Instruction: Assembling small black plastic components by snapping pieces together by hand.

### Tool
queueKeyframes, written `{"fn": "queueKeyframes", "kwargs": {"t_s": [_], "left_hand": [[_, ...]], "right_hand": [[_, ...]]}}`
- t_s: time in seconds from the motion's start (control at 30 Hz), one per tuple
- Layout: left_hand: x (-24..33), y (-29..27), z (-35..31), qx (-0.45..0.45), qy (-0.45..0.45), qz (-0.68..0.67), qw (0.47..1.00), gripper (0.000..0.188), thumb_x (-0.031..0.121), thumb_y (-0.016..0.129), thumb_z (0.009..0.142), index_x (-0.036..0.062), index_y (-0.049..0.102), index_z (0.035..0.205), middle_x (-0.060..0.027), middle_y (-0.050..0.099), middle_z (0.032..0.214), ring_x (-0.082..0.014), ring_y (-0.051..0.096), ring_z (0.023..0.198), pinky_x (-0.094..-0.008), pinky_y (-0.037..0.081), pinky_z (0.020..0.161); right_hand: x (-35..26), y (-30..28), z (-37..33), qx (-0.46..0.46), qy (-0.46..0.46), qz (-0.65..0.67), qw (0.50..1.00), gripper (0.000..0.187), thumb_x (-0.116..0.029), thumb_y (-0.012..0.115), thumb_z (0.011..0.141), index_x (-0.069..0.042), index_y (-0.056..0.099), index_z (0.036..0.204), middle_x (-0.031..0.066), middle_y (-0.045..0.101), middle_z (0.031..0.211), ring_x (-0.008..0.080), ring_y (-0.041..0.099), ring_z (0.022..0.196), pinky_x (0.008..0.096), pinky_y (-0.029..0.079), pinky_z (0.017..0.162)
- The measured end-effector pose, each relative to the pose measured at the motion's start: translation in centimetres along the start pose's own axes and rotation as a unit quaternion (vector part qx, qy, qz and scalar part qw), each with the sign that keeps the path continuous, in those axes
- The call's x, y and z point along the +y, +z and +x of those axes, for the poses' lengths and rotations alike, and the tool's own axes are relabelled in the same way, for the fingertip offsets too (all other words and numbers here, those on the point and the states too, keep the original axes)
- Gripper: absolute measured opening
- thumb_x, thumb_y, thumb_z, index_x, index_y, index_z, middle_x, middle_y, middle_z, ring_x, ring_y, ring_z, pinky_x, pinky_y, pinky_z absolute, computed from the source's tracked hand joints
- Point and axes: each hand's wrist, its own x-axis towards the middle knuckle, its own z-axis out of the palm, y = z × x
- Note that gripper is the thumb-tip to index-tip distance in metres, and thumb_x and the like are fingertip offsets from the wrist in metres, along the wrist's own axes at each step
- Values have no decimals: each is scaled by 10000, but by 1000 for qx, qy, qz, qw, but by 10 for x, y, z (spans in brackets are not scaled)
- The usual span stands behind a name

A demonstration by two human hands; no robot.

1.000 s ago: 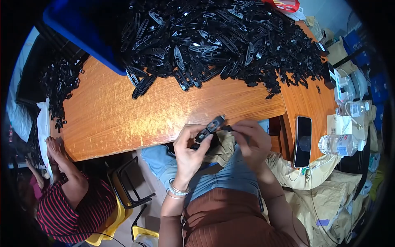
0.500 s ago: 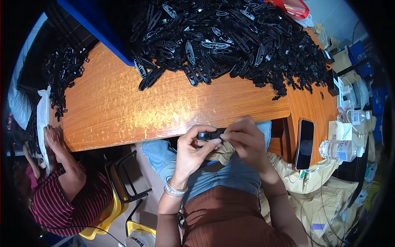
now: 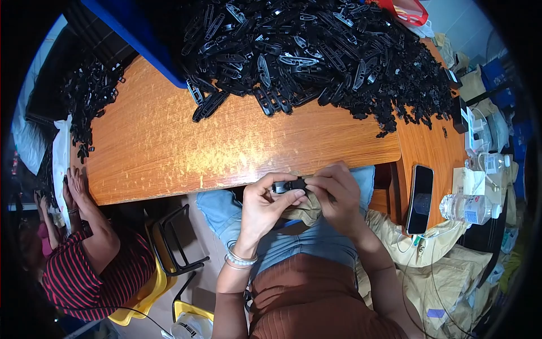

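Just off the table's front edge, over my lap, my left hand (image 3: 264,200) grips a small black plastic part (image 3: 288,185) between thumb and fingers. From the other side my right hand (image 3: 337,192) pinches at the part's right end; whether a smaller piece sits in those fingertips is hidden. Below the hands, a crumpled brown paper piece (image 3: 307,213) lies over my jeans. A large heap of long black plastic parts (image 3: 282,53) covers the far side of the table, with smaller black pieces (image 3: 415,93) heaped to its right.
The wooden table (image 3: 186,147) spans the middle. A blue bin (image 3: 135,39) stands far left. At right lie a phone (image 3: 420,199) and plastic bottles (image 3: 468,209). Left, a person in a striped shirt (image 3: 101,277) sits at the table, by a chair (image 3: 172,243).
My right hand has shifted slightly at the part's right end. My left hand keeps its grip. The person at left has moved their hands a little.
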Motion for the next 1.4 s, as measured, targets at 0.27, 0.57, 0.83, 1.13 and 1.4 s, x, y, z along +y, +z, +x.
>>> {"fn": "queueKeyframes", "kwargs": {"t_s": [0.27,0.57,0.83,1.13,1.4], "left_hand": [[-3,-6,1,-23,40,91,995,127,-74,583,798,-50,605,921,-102,650,787,-120,636,711,-211,516,616],[5,-40,107,140,301,465,820,363,227,578,868,-9,549,1142,-223,568,1093,-330,586,965,-376,466,811],[-10,-39,116,135,294,537,779,345,87,581,824,-57,535,1133,-252,499,1222,-400,508,1085,-412,423,920],[-14,-40,67,182,251,474,824,227,-19,618,762,-79,541,968,-187,549,1047,-334,520,1045,-353,446,858],[-17,0,25,90,117,65,987,226,-71,609,798,-31,585,1020,-49,624,723,-93,630,634,-186,510,579]], "right_hand": [[9,-4,-15,-144,301,269,904,273,-107,654,779,3,624,1027,24,591,705,81,457,586,224,391,581],[20,-16,-16,-123,187,126,966,198,-70,565,828,18,608,1000,123,609,801,181,589,683,299,454,609],[101,-77,-3,112,66,-346,929,74,6,604,769,12,613,842,124,557,876,274,545,783,347,446,683],[91,-46,18,-13,-18,-246,969,131,22,595,761,25,599,892,127,556,861,276,564,782,343,462,665],[42,-25,7,38,281,394,875,186,51,514,845,71,557,1025,92,608,891,109,566,680,220,441,561]]}}
